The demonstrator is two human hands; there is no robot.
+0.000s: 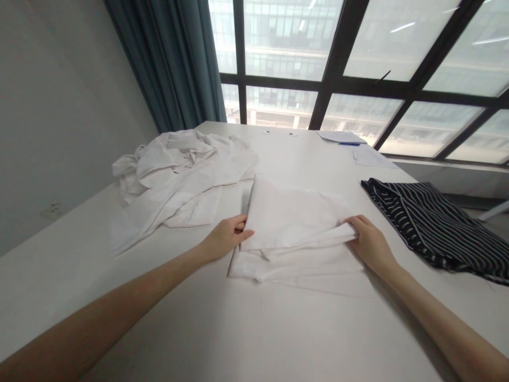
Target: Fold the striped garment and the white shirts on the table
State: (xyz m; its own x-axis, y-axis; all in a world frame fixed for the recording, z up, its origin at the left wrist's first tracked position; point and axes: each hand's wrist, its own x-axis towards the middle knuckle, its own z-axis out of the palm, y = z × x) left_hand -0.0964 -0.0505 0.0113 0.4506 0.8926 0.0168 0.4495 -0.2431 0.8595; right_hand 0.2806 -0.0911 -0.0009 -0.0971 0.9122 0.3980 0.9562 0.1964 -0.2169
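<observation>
A white garment (296, 217), folded into a rough rectangle of several layers, lies in front of me on the white table (254, 329). My left hand (226, 236) pinches its left edge between thumb and fingers. At the right side, my right hand (368, 241) grips the rolled or folded-over edge of the upper layer, with the fingertips on top. The lower layers stick out toward me below that fold. What kind of garment it is, I cannot tell.
Crumpled white clothing (186, 170) is heaped at the back left. Folded black-and-white striped cloth (441, 223) lies along the right edge. Papers (338, 137) with a blue pen (350, 144) rest at the far end, before the windows (294, 42) and a blue curtain (170, 58).
</observation>
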